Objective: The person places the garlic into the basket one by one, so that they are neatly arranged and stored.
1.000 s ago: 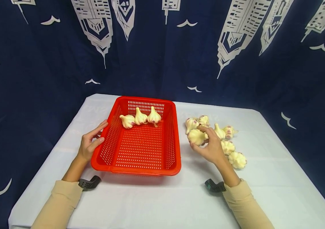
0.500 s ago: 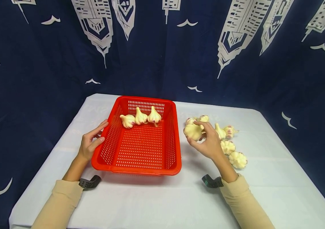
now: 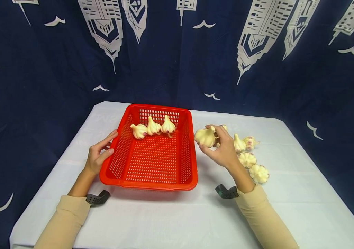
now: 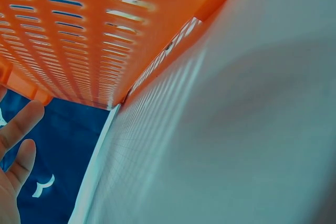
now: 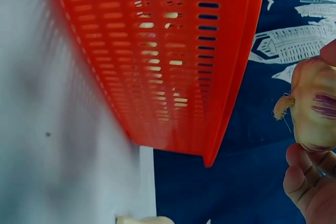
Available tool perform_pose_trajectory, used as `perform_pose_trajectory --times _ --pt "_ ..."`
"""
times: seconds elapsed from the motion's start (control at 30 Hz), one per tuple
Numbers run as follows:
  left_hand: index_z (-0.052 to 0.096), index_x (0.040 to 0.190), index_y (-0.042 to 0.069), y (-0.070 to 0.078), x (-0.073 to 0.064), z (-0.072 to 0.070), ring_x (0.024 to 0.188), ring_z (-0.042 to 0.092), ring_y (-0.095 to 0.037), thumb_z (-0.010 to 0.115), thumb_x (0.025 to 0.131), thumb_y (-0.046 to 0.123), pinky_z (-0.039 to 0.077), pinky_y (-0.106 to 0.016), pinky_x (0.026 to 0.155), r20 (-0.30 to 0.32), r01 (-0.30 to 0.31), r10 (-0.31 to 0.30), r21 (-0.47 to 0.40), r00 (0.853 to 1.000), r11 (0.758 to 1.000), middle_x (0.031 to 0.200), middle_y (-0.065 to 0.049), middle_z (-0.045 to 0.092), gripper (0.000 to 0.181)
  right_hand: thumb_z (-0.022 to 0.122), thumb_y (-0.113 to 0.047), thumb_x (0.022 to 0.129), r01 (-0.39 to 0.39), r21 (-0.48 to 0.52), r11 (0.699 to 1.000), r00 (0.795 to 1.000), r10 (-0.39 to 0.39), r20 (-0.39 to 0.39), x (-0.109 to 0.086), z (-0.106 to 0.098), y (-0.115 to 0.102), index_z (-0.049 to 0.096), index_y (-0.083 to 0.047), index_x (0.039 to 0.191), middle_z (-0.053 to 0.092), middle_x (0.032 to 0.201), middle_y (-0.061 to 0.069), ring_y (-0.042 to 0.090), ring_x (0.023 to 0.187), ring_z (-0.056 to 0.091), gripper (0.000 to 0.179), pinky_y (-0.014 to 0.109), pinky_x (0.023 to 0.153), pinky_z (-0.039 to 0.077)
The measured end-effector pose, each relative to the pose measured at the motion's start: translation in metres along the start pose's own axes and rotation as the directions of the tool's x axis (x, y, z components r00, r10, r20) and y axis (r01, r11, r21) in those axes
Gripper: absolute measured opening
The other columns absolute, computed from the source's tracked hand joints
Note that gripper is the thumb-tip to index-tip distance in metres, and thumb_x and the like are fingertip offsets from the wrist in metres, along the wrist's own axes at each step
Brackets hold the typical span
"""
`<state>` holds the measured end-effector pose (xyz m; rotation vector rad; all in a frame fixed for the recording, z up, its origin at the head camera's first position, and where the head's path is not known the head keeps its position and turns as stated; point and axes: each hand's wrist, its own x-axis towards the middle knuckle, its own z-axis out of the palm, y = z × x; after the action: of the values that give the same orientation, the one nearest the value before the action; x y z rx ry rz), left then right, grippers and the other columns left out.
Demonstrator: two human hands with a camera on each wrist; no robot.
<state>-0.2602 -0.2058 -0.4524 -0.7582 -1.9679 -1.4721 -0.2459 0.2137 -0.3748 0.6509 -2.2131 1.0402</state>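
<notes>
In the head view my right hand [image 3: 224, 152] pinches a garlic bulb [image 3: 205, 137] between thumb and fingers, raised beside the right rim of a red plastic basket [image 3: 155, 185]. The right wrist view has this garlic bulb [image 5: 314, 106] at its right edge, with purple streaks and a stub of roots. My left hand [image 3: 96, 157] rests on the basket's left rim, fingers extended and fingertips right at the edge. Inside the basket, three garlic bulbs [image 3: 153, 128] lie along the far end.
Several more garlic bulbs [image 3: 247, 159] lie on the white-covered table [image 3: 170, 221] right of the basket, some partly hidden behind my right hand. A dark blue curtain [image 3: 164, 76] with white building prints hangs behind the table.
My right hand has lifted the garlic bulb from the group and carried it left and up towards the basket's right rim. The left hand and basket have stayed in place.
</notes>
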Motion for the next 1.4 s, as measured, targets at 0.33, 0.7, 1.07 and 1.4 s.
perform_pose_trajectory --times 0.33,0.7,1.07,1.4 --pt "0.061 0.129 -0.007 0.0 0.0 0.0 0.087 0.06 -0.002 0.052 0.079 0.002 0.043 -0.02 0.069 0.0 0.015 -0.015 0.002 1.0 1.0 0.137 -0.026 0.054 0.052 0.085 -0.018 0.07 0.01 0.025 1.0 0.999 -0.011 0.036 0.015 0.007 -0.015 0.065 0.001 0.116 0.065 0.102 0.011 0.019 0.078 0.059 0.054 0.035 0.055 0.052" --pt "0.061 0.13 -0.006 0.001 -0.001 -0.001 0.089 0.061 -0.003 0.052 0.08 0.003 0.044 -0.02 0.069 0.002 0.015 -0.015 -0.007 1.0 1.0 0.138 -0.024 0.054 0.052 0.087 -0.019 0.071 -0.003 0.039 0.999 0.99 -0.002 0.138 0.039 0.01 -0.037 0.064 0.001 0.113 0.063 0.095 0.01 0.02 0.08 0.06 0.052 0.038 0.066 0.055" --pt "0.06 0.131 -0.006 0.0 -0.002 -0.001 0.09 0.061 -0.002 0.052 0.081 0.005 0.044 -0.02 0.07 0.005 0.023 -0.023 -0.01 1.0 1.0 0.139 -0.023 0.053 0.052 0.087 -0.022 0.071 0.018 0.067 0.998 0.987 -0.028 0.161 0.061 0.02 -0.05 0.064 0.001 0.113 0.063 0.093 0.009 0.023 0.078 0.064 0.053 0.043 0.064 0.056" --pt "0.061 0.131 -0.005 0.002 -0.001 0.0 0.093 0.061 -0.001 0.052 0.081 0.004 0.044 -0.02 0.069 -0.002 0.005 -0.005 0.004 1.0 1.0 0.138 -0.022 0.054 0.052 0.086 -0.024 0.073 -0.03 0.08 0.996 0.979 0.013 0.205 0.075 0.031 -0.06 0.064 0.0 0.114 0.062 0.096 0.008 0.021 0.085 0.062 0.053 0.038 0.068 0.055"
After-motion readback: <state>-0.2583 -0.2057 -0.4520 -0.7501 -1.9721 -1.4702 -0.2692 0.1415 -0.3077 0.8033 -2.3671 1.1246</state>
